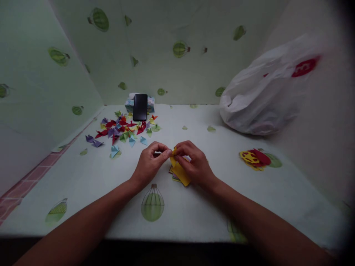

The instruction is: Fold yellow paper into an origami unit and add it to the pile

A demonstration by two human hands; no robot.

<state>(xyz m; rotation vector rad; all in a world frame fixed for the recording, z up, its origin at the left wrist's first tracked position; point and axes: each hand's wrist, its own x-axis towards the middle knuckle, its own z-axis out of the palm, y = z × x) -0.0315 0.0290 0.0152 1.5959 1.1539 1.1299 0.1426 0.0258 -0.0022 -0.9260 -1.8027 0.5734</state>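
Between my two hands is a small piece of folded yellow paper (173, 160), pinched at its upper part. My left hand (151, 160) grips its left side between thumb and forefinger. From the other side, my right hand (194, 160) pinches the same paper, its fingers curled. Just below lies a stack of coloured paper sheets (181, 174) with a yellow one on top, partly covered by my right hand. The exact shape of the folded paper is hard to make out behind my fingers.
Several colourful folded paper cranes (122, 129) lie in a heap at the back left. A black phone (140, 107) leans on a tissue box (129, 105) behind them. Red and yellow paper cut-outs (255, 159) lie at right, below a white plastic bag (257, 99).
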